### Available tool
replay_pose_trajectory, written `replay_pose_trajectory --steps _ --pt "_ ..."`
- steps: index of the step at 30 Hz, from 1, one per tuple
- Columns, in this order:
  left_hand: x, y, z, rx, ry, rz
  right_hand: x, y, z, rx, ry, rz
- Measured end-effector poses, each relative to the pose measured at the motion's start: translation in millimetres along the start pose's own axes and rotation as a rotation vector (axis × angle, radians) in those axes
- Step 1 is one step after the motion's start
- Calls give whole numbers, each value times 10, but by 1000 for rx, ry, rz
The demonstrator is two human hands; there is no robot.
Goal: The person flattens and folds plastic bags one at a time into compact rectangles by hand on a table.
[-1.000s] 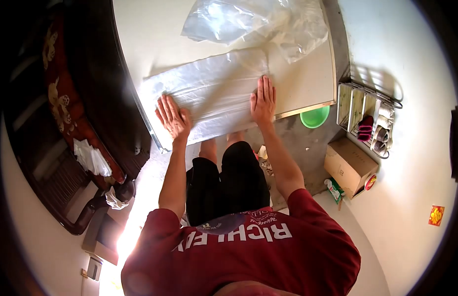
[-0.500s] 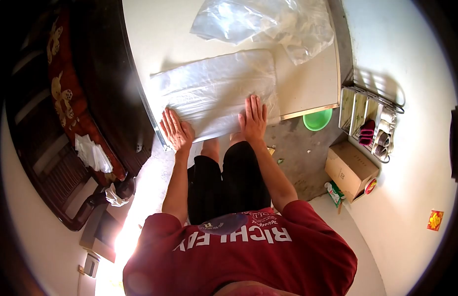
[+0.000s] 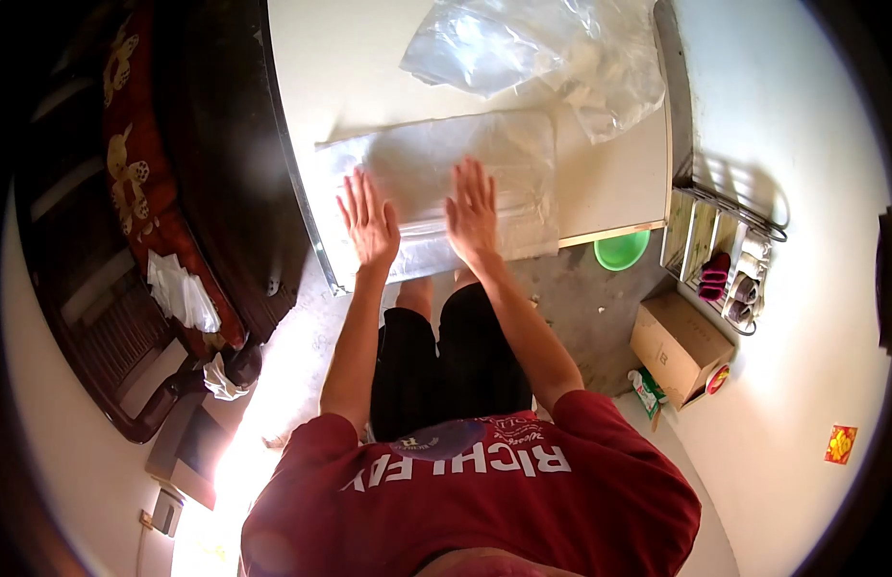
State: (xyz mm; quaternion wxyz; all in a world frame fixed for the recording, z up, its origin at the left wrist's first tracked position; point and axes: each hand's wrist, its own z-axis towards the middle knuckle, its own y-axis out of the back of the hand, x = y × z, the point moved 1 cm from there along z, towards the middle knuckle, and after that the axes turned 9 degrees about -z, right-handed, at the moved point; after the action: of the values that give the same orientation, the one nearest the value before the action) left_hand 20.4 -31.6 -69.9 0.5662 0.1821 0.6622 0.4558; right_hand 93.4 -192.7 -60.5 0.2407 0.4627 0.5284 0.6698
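Observation:
A clear plastic bag or sheet lies flat on the pale table, its near edge reaching the table's front edge. My left hand is over the left part of it, fingers stretched out and palm down. Over the middle of the plastic is my right hand, also flat, with its fingertips slightly blurred. Neither hand grips anything. Whether the palms press on the plastic or hover just above it, I cannot tell. Farther back on the table lies a crumpled heap of clear plastic.
A dark wooden bench with a red patterned cushion stands at the left. To the right are a green basin under the table edge, a shoe rack and a cardboard box against the wall.
Both hands have moved farther up over the plastic and closer together. The left hand has come inward from the near left corner. The view has shifted slightly.

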Motion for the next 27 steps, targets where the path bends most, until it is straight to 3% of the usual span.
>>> replay_pose_trajectory --steps 6,10,18,22,26,27 --pt "263 -110 536 -27 -139 168 30 -285 570 -18 37 31" --pt "459 18 595 -113 -112 143 -384 -170 579 -140 -43 -238" --pt "475 61 601 -102 -91 152 -861 31 473 -120 -132 -257" --pt "475 108 418 -96 -38 145 -992 228 182 -252 -263 -122" --pt "252 391 -102 -142 210 82 -1140 419 -472 -270 -614 -111" --pt "272 420 -283 -195 225 46 -1176 416 -636 -274 -615 -111"
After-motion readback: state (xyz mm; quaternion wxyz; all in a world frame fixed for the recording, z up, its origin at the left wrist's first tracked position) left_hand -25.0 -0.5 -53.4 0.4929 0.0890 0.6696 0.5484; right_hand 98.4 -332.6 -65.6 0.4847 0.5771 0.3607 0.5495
